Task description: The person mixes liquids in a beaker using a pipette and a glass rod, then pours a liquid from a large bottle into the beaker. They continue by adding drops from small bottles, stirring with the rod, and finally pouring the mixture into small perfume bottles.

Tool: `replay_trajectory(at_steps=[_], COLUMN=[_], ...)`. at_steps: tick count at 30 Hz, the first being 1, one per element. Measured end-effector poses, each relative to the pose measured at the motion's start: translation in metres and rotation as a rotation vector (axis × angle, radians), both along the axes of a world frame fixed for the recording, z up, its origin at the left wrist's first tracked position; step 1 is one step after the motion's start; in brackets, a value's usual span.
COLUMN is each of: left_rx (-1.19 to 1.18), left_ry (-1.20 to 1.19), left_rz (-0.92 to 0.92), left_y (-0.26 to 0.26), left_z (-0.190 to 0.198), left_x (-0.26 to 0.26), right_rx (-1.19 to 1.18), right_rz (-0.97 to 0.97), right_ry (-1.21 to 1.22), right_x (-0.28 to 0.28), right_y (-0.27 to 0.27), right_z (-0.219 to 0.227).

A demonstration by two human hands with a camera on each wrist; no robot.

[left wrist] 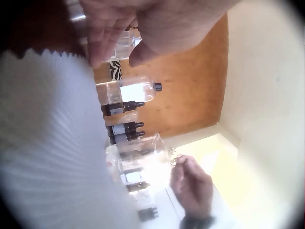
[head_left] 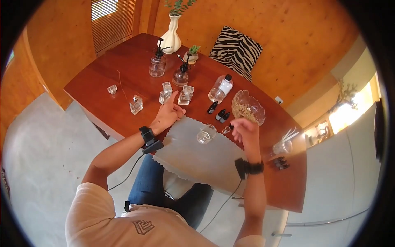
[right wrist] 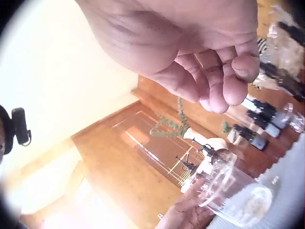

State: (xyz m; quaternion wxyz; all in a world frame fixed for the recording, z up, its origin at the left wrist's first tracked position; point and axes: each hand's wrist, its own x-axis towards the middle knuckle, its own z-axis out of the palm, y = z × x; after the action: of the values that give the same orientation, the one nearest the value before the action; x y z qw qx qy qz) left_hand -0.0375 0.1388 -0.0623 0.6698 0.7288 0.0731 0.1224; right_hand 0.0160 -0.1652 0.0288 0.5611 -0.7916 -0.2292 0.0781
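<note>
My left hand [head_left: 168, 115] lies on the table beside the placemat's edge, fingers near two square glass bottles [head_left: 185, 95] with clear caps. In the left wrist view its fingers overlap a bottle; I see no grip round it. Over the placemat's right side hovers my right hand [head_left: 245, 131], its fingers loosely curled, with nothing visible in them. Just beyond it lies a small dropper bottle [head_left: 227, 129]. A clear glass beaker [head_left: 206, 134] stands on the grey scallop-edged placemat [head_left: 181, 146] between the hands. Several black-capped dropper bottles [head_left: 220, 114] stand past the mat.
A large clear bottle [head_left: 220, 88] and a glass bowl [head_left: 248, 108] stand farther back. An uncapped-looking spray bottle [head_left: 136, 104] is at left, near a loose cap [head_left: 112, 89]. Two pump bottles [head_left: 157, 66] and a white vase [head_left: 171, 37] stand behind. A cup [head_left: 282, 146] holds white sticks.
</note>
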Motion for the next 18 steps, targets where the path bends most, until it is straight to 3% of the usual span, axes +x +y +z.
replay_trajectory(at_steps=[3, 5, 7, 13, 18], left_rx=[-0.116, -0.161, -0.157, -0.191, -0.156], left_ry=[0.02, 0.012, 0.0, 0.015, 0.065], left_rz=[-0.055, -0.086, -0.101, -0.158, -0.133], left_y=[0.005, 0.009, 0.011, 0.018, 0.021], left_z=[-0.007, -0.014, -0.02, -0.021, -0.029], left_x=[0.013, 0.022, 0.032, 0.044, 0.058], right_rx=[-0.102, -0.205, -0.438, -0.684, -0.836], right_rz=[0.117, 0.231, 0.202, 0.208, 0.247], right_ry=[-0.138, -0.406, -0.567, -0.716, -0.597], right_x=[0.021, 0.054, 0.071, 0.086, 0.088], right_y=[0.056, 0.096, 0.137, 0.196, 0.198], right_z=[0.024, 0.01, 0.002, -0.01, -0.006])
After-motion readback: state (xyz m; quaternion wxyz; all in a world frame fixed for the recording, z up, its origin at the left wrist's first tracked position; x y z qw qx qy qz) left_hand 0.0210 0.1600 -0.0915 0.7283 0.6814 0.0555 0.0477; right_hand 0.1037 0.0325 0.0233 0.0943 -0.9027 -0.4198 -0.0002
